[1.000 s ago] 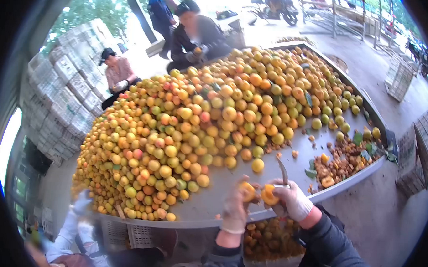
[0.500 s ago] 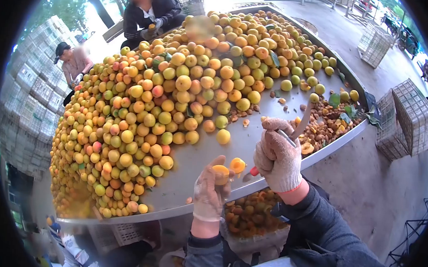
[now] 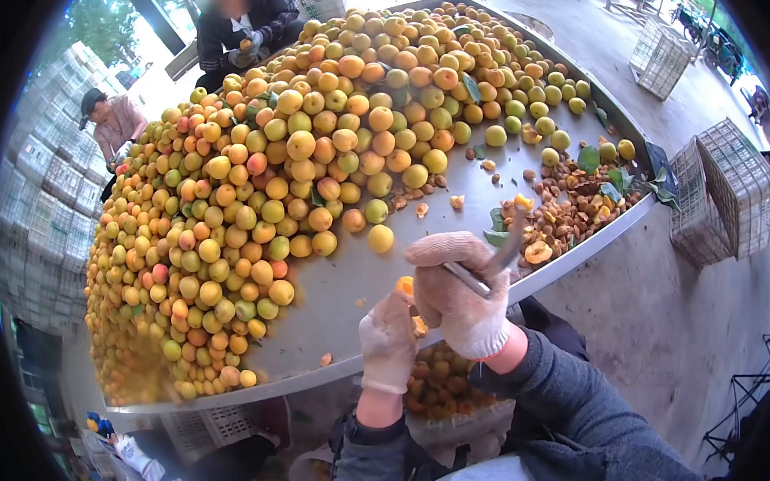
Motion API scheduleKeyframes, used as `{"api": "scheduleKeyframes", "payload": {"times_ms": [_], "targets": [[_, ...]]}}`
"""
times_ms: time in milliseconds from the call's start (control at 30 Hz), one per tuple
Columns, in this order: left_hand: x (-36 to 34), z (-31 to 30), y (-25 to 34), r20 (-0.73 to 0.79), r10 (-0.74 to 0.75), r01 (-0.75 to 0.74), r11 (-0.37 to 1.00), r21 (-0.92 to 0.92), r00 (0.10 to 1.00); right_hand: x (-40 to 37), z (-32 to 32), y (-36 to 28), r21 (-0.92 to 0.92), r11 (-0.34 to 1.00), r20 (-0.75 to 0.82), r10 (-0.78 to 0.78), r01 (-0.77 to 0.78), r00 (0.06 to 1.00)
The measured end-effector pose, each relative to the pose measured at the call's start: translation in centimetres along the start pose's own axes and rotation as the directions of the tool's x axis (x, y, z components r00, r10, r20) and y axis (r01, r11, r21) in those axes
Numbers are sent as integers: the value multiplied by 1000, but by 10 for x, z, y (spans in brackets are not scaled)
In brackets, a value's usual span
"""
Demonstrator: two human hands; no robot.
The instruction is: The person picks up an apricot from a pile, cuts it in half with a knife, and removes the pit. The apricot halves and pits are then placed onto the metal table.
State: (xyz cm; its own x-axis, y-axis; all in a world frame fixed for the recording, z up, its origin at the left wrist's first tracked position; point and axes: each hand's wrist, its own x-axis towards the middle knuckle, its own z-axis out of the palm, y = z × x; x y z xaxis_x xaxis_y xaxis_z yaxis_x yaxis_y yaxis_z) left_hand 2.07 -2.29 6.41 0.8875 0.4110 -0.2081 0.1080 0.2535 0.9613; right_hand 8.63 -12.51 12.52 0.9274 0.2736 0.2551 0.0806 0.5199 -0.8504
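Observation:
My gloved left hand [image 3: 388, 342] is closed, its fingers curled around apricot flesh; an orange apricot piece [image 3: 404, 285] shows above the fingers. More orange flesh shows low between the two hands. My gloved right hand [image 3: 462, 297] is wrapped around a knife, its curved blade [image 3: 508, 244] pointing up and away over the table. The right fingers nearly meet the left ones and partly hide what lies there. Both hands are over the near edge of the metal table [image 3: 317, 323].
A big heap of apricots [image 3: 258, 192] covers the table's left and back. Pits and scraps [image 3: 576, 197] lie at the right corner. Below the edge stands a crate of cut apricots [image 3: 447, 389]. Plastic crates [image 3: 731, 195] stand at right; two people work across the heap.
My left hand has closed its fingers and turned. My right hand has come down and left with the knife, meeting the left. The view has shifted slightly.

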Motion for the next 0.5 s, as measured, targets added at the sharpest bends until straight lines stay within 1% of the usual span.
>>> {"api": "scheduleKeyframes", "payload": {"times_ms": [33, 67, 100, 133, 167, 200, 233, 267, 300, 333, 367, 400, 433, 467, 500], "targets": [[3, -3, -12, 1, -3, 3, 1000, 1, 1000, 2, 0, -2, 0, 1000, -3, 2, -2, 1000], [8, -6, -26, -4, 196, -186, 938, 292, 981, 5, 2, -3, -147, 989, 85, 18, -5, 996], [10, -9, -35, 51, 386, -348, 757, 553, 921, 7, 4, -4, -289, 957, 173, 40, 12, 984], [8, -6, -28, 54, 398, -360, 752, 553, 916, 8, 6, 3, -178, 984, 135, 15, 9, 991], [4, -1, -16, 3, 335, -299, 837, 459, 942, 11, 3, 6, -175, 984, 142, -4, 29, 990], [4, 2, -6, -35, 267, -238, 905, 353, 963, 16, -3, 7, 56, 978, 27, 200, -201, 979], [5, 2, -2, -24, 289, -262, 898, 352, 957, 21, -6, 8, 303, 871, -30, 415, -387, 910], [5, 2, 1, -75, 90, -73, 977, 201, 993, 26, -1, 11, 360, 861, -151, 434, -359, 888], [5, 2, 5, -90, -121, 124, 992, 38, 989, 29, -2, 13, 357, 869, -145, 414, -343, 899], [5, 5, 10, -100, -184, 183, 983, -20, 978, 32, -6, 17, 463, 809, -163, 479, -362, 862], [3, 5, 16, -93, -169, 168, 986, -21, 981, 34, -10, 22, 563, 737, -172, 546, -373, 820], [1, 4, 21, -29, -204, 203, 979, -30, 979, 35, -14, 27, 589, 714, -150, 557, -379, 817], [-1, 2, 24, 35, -237, 239, 970, -37, 971, 35, -17, 32, 586, 720, -147, 546, -372, 824], [0, 1, 21, 40, -225, 226, 973, -38, 974, 35, -18, 36, 634, 676, -143, 580, -376, 802], [4, -2, 14, 47, -294, 298, 940, -166, 955, 35, -19, 40, 680, 629, -136, 614, -378, 778]]}}
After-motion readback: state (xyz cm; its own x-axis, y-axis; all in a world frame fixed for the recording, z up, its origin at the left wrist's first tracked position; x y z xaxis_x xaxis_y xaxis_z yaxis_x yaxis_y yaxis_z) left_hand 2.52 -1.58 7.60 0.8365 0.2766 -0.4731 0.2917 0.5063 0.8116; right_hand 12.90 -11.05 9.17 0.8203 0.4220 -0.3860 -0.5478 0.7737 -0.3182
